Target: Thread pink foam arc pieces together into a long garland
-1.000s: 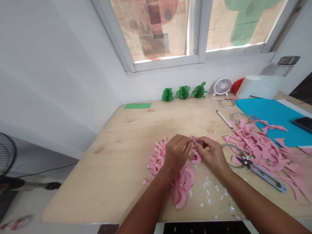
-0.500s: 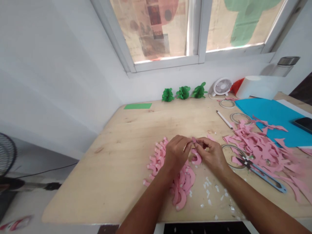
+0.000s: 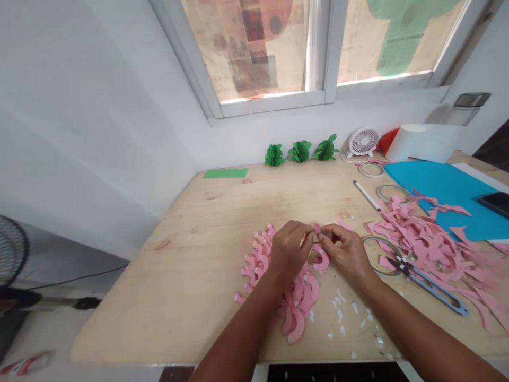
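Note:
My left hand (image 3: 289,246) and my right hand (image 3: 342,246) meet over the table, both closed in a pinch. Between their fingertips is a small pink paper piece (image 3: 317,228), mostly covered by the fingers. Just below it a curved pink paper piece (image 3: 323,260) shows by my right hand; whether it is joined to the pinched one I cannot tell. Under and left of my left wrist lie many curved pink paper cutouts (image 3: 254,265), several with white bits at their ends. Small white scraps (image 3: 340,313) are scattered below my right hand.
Right of my hands are blue-handled scissors (image 3: 433,289), a tape roll (image 3: 369,265) and a heap of pink paper scraps (image 3: 429,233). Behind stand a white pen (image 3: 366,195), blue sheets (image 3: 441,183), a phone (image 3: 495,203), a small fan (image 3: 362,141), green paper shapes (image 3: 299,152) and a green strip (image 3: 225,173).
Almost nothing differs. Both hands keep their pinch on the pink paper in the same place, and the whole view has shifted very slightly.

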Tool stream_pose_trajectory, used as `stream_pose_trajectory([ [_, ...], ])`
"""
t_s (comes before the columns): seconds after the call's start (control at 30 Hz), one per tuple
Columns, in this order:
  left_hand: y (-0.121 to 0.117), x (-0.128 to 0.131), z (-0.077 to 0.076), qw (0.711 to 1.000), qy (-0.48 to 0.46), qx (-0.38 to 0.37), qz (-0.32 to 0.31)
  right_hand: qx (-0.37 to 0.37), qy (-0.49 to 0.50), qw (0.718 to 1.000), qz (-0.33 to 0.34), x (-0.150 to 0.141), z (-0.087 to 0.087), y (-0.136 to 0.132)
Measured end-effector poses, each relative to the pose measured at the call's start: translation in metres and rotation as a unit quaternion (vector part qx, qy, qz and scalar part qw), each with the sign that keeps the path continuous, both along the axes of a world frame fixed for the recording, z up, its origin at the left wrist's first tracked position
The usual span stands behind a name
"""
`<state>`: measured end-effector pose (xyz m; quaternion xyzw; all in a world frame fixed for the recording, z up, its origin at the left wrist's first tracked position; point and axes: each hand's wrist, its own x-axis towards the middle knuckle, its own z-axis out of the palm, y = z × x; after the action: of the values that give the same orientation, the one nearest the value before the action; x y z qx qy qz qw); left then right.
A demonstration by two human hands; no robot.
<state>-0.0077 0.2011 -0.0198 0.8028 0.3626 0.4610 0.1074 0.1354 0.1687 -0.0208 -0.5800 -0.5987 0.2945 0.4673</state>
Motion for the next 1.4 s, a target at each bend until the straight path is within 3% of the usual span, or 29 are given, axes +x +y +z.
stream_pose_trajectory([
  [0.27, 0.0, 0.001, -0.003, 0.999, -0.023, -0.029, 0.016, -0.04, 0.087, 0.995, 0.015, -0.001, -0.002, 0.002],
  [0.6, 0.001, 0.0, 0.004, 0.987, -0.074, -0.119, 0.075, -0.102, 0.256, 0.961, 0.004, -0.001, -0.006, 0.007],
  [0.9, -0.003, -0.001, 0.01, 0.978, -0.037, -0.194, 0.061, -0.087, 0.279, 0.956, -0.02, 0.002, -0.006, 0.009],
  [1.13, -0.001, -0.002, 0.008, 0.962, -0.136, -0.238, -0.007, -0.082, 0.277, 0.956, -0.05, 0.002, 0.001, 0.009],
  [1.3, -0.001, -0.003, 0.011, 0.947, -0.131, -0.293, -0.015, -0.077, 0.288, 0.953, -0.05, 0.002, 0.004, 0.008],
  [1.4, -0.001, -0.001, 0.011, 0.923, -0.148, -0.351, -0.056, -0.081, 0.29, 0.952, -0.052, 0.003, 0.005, 0.007],
])
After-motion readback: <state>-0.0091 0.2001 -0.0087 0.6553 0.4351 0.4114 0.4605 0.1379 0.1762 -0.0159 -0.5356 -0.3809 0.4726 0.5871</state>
